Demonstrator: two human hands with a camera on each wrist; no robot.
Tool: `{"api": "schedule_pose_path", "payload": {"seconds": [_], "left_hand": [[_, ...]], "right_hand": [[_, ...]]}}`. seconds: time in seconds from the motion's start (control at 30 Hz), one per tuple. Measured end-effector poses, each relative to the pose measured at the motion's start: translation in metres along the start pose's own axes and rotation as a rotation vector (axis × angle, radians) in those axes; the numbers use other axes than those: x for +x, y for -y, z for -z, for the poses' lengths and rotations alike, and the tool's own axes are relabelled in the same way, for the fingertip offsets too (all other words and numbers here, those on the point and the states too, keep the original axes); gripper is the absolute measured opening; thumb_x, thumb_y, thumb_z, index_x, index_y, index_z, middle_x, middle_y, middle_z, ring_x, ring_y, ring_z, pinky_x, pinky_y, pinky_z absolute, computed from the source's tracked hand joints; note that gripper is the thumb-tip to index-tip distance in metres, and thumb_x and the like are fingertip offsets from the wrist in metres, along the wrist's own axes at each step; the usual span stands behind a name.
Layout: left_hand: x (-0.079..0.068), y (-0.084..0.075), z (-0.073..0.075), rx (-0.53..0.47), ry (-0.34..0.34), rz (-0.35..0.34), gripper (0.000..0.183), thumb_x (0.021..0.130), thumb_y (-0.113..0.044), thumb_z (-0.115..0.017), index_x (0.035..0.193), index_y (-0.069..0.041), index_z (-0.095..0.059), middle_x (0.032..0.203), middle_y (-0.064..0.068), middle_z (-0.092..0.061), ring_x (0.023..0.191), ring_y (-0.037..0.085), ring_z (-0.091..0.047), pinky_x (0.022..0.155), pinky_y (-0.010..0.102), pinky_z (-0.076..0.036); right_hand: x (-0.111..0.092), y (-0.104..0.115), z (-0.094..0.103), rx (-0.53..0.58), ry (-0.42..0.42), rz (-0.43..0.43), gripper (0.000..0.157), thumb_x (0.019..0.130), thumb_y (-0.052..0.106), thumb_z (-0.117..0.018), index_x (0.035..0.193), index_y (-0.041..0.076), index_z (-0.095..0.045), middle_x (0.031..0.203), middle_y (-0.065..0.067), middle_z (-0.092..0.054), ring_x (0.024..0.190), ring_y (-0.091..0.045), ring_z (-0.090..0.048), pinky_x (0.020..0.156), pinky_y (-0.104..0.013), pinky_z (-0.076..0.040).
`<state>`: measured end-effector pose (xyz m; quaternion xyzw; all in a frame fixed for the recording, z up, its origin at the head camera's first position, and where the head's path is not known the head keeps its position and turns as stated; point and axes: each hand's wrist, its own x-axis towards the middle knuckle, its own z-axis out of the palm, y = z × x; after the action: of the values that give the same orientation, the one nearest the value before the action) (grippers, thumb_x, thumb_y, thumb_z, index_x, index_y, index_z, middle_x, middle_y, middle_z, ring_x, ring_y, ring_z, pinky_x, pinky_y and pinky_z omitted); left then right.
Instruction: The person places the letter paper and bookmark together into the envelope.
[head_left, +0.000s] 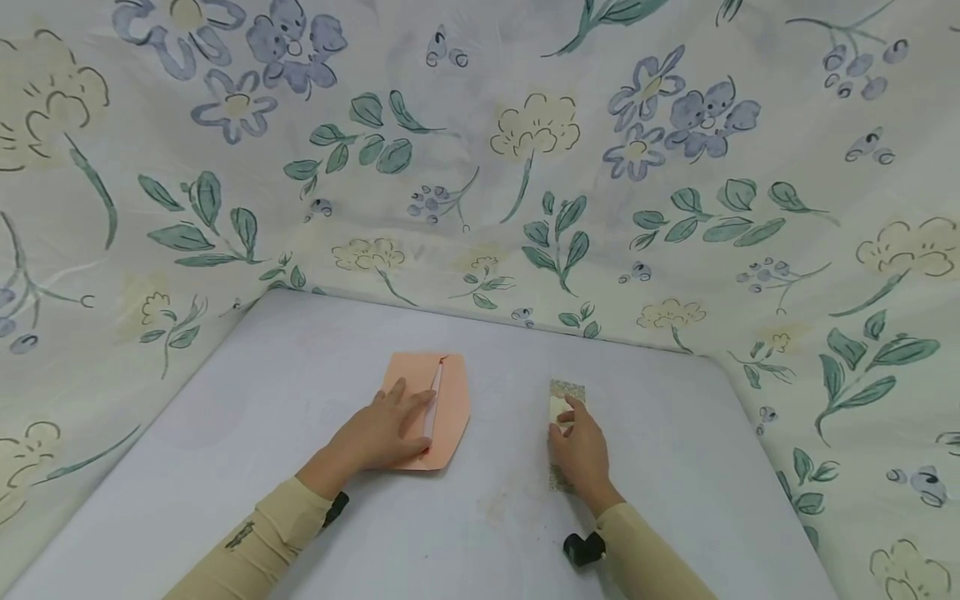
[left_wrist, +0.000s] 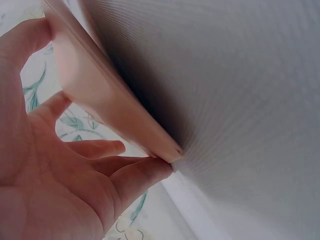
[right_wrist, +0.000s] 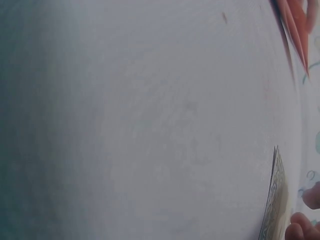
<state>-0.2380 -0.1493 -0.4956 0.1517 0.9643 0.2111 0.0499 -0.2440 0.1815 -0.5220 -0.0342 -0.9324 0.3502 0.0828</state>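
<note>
A peach paper envelope (head_left: pixel 451 417) with cut lower corners lies on the table, a narrow white slit running down its face. My left hand (head_left: pixel 385 423) rests across it, fingers spread, with index fingertip and thumb along the slit. In the left wrist view, the thumb and fingertips touch the envelope (left_wrist: pixel 100 95), whose edge stands slightly off the white surface. To the right lies a narrow patterned strip (head_left: pixel 567 389) with a pale middle, like a folded card. Over it is my right hand (head_left: pixel 585 450), fingers loosely bent, thumb at its left edge. In the right wrist view, fingertips (right_wrist: pixel 295 227) are close beside the strip (right_wrist: pixel 275 205).
Both things lie on a white table (head_left: pixel 480 533), with bare surface between them. A flower-printed cloth (head_left: pixel 465 167) hangs behind and at both sides of the table. Black wrist devices (head_left: pixel 583 549) show under the sleeves.
</note>
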Motion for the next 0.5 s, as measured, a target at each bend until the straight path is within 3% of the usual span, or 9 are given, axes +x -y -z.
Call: {"api": "schedule_pose_path", "payload": {"seconds": [0.23,0.5], "left_hand": [[0.002,0.002,-0.001,-0.006,-0.004,-0.009,0.075,0.09,-0.045,-0.074,0.154,-0.02,-0.045,0.16,0.034,-0.026,0.136,0.065,-0.033,0.098,0.07,-0.042],[0.002,0.002,-0.001,-0.013,-0.003,-0.016,0.075,0.09,-0.044,-0.074,0.154,-0.02,-0.045,0.159,0.034,-0.026,0.135,0.065,-0.034,0.098,0.071,-0.042]], "right_hand": [[0.001,-0.006,0.001,-0.028,-0.012,-0.028,0.059,0.094,0.018,-0.07,0.147,0.002,-0.05,0.109,-0.007,-0.069,0.085,-0.019,-0.058,0.067,-0.034,-0.045],[0.001,-0.013,0.004,-0.093,-0.04,-0.034,0.067,0.091,0.026,-0.073,0.147,-0.001,-0.048,0.113,-0.011,-0.067,0.101,-0.032,-0.057,0.084,-0.049,-0.047]]}}
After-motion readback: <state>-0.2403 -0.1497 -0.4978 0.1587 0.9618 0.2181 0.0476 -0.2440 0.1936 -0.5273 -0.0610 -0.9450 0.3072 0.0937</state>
